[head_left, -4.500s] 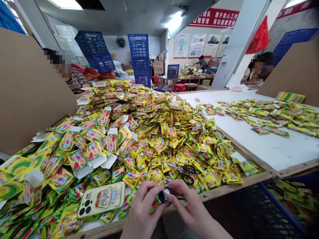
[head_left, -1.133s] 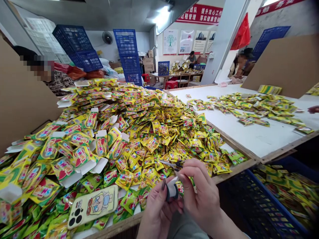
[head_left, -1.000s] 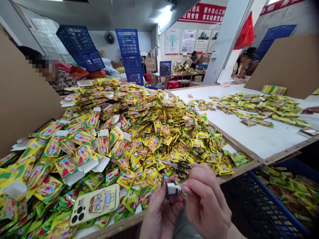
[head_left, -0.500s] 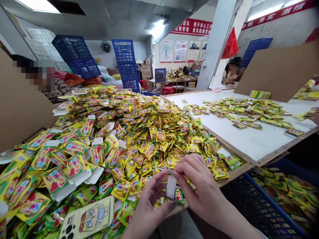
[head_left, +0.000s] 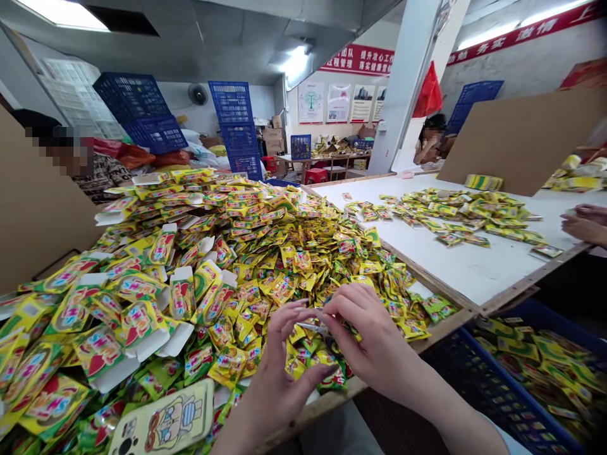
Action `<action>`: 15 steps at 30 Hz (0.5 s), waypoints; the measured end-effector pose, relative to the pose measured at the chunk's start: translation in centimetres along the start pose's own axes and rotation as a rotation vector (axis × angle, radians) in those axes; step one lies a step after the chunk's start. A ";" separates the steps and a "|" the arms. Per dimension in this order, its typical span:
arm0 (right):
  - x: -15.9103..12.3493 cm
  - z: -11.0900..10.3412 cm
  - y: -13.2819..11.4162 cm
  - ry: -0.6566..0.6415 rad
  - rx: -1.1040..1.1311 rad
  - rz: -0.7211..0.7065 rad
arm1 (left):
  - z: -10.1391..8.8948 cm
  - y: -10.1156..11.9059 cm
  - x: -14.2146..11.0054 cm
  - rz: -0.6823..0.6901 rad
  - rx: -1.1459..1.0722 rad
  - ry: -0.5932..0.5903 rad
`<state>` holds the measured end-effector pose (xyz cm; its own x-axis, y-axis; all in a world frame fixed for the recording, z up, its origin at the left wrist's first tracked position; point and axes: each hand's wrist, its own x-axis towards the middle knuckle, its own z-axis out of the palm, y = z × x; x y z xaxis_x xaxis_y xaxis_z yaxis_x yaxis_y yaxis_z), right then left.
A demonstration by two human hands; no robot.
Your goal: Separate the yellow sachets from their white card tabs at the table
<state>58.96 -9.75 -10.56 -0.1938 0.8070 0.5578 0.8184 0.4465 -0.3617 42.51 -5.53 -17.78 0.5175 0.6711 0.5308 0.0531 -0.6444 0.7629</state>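
Note:
My left hand (head_left: 277,373) and my right hand (head_left: 372,341) meet fingertip to fingertip just above the near edge of a big pile of yellow-green sachets (head_left: 294,253). The right hand's thumb and forefinger are pinched together, and the left hand's fingers curl in to touch them. What they hold is too small or too hidden to name. Directly beneath the fingertips, a pair of scissors (head_left: 308,327) lies on the sachets. Left of my left hand rests a phone in a cartoon case (head_left: 164,422).
Flat printed cartons (head_left: 142,316) are heaped on the pile's left side. A white table (head_left: 474,268) to the right carries more sachets, with another person's hands (head_left: 585,224) at its far edge. A blue crate (head_left: 521,379) of sachets sits low right. Cardboard panels stand left and right.
The small tape roll and its white strip, held between my hands earlier, are no longer visible. Both hands have moved forward over the sachets and the scissors. The view has shifted right.

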 end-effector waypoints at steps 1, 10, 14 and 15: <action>0.1 0.0 -0.1 0.000 -0.013 -0.008 | 0.1 -0.1 0.1 0.018 0.021 0.031; 0.9 -0.6 -0.6 -0.012 -0.163 -0.073 | 1.1 -0.1 -0.7 -0.126 -0.031 0.061; 0.9 -0.8 -0.8 -0.006 -0.138 -0.089 | 1.3 0.6 -1.2 -0.193 -0.115 0.013; 0.9 -0.8 -0.9 -0.003 -0.136 -0.088 | 1.4 0.6 -1.3 -0.204 -0.151 0.060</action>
<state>58.49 -9.73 -9.20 -0.2692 0.7684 0.5806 0.8640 0.4590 -0.2069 43.10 -7.29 -18.57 0.4577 0.8050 0.3774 0.0213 -0.4343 0.9005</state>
